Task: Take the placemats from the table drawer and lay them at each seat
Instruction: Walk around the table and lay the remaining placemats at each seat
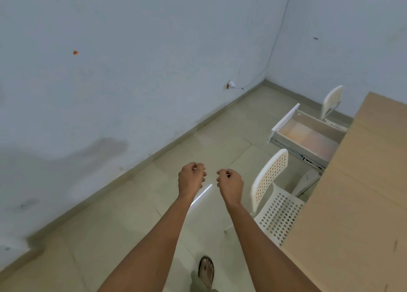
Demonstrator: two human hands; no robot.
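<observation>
Both arms are stretched out in front, over bare floor (132, 225), and the hands hang side by side at the same height with a small gap between them. The left hand (191, 178) has its fingers curled in toward the palm, thumb tucked near the fingertips, and nothing sits in it. The right hand (230, 182) mirrors it, fingers curled loosely inward, also holding nothing. Just to the right of the right hand, a white chair (272, 194) with a perforated back and seat stands with its back toward the hands, pushed in toward the table (352, 203), whose pale wooden top fills the space further right. Beyond that chair, ahead and to the right of the hands, the drawer (308, 137) is pulled wide open from the table's side; its white front panel faces the wall and its floor shows a pale, slightly orange-tinted surface. Whether that surface is placemats or the drawer's own base, I cannot tell from here. Past the drawer, well apart from the hands, a second chair (332, 101) of the same white perforated kind stands near the corner. To the left of the hands and ahead, a blue-grey wall (110, 71) runs along the floor, with a small white fitting (231, 84) low on it. Below the arms, a foot in a sandal (206, 269) stands on the tiles.
</observation>
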